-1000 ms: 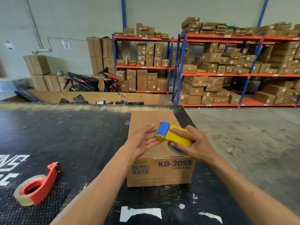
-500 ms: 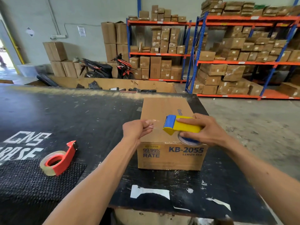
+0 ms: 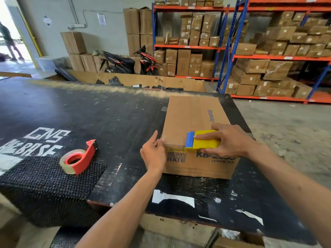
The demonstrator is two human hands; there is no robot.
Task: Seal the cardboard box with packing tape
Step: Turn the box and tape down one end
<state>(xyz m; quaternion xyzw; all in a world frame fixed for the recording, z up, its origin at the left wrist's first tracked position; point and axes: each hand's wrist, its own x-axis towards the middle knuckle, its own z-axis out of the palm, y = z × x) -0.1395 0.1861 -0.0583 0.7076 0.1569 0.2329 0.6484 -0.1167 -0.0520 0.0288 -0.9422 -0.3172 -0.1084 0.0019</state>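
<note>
A: Cardboard, brown and closed — the box [image 3: 193,126] sits on the black table [image 3: 80,113] right of centre in the frame, its flaps down, so nothing inside it shows.

B: And the shelves?

A: Orange-and-blue racks [image 3: 232,56] across the upper right, stacked with more brown cartons, all shut too.

B: The hands?

A: The right hand [image 3: 231,140] is wrapped over a yellow and blue tape dispenser [image 3: 202,140], thumb under it, fingers on top, pressing it at the box's near top edge. The left hand [image 3: 154,154] is at the box's near left corner, thumb and fingertips pinched together; it may hold a strip of clear tape, though I cannot tell for sure.

B: Anything else on the table?

A: A red dispenser [image 3: 78,158] with a clear roll, lower left, lying on a black dotted mat [image 3: 35,185], well apart from both hands.
</note>
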